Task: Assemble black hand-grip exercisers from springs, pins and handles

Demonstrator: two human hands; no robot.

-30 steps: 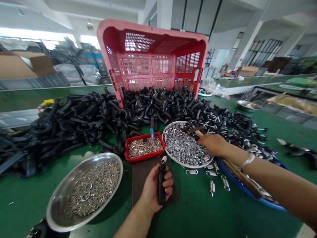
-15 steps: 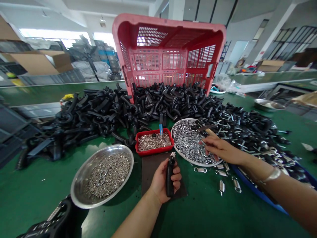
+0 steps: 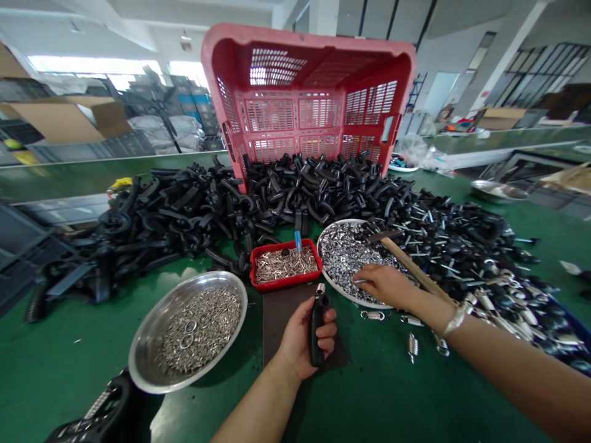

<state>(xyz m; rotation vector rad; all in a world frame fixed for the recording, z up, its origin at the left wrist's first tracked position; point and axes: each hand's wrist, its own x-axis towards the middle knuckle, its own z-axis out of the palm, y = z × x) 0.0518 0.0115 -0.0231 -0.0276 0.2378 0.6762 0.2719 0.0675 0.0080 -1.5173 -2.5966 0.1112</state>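
My left hand (image 3: pixel 308 337) is wrapped round a black plastic handle (image 3: pixel 316 329), held upright, with a silvery metal piece at its top end. Over the front of a round white tray (image 3: pixel 331 288) of small shiny metal parts (image 3: pixel 342 253), my right hand (image 3: pixel 384 284) has its fingers pinched together. A small silvery part (image 3: pixel 359 281) shows at those fingertips; its exact kind is too small to tell. A hammer (image 3: pixel 412 266) with a wooden handle lies across the tray's right side, partly behind my right hand. Below my left hand is a dark flat plate (image 3: pixel 277 329).
A red box (image 3: pixel 286 284) of metal pins and a steel bowl (image 3: pixel 143 363) of small metal pieces stand to the left. Behind, black plastic parts (image 3: pixel 184 215) spill from a red crate (image 3: pixel 309 40). Springs (image 3: pixel 412 348) lie at the right, near black knobs with metal shafts (image 3: pixel 462 240).
My right hand has moved left and slightly nearer over the white tray, uncovering more of the hammer's handle. My left hand still holds the black handle in nearly the same place.
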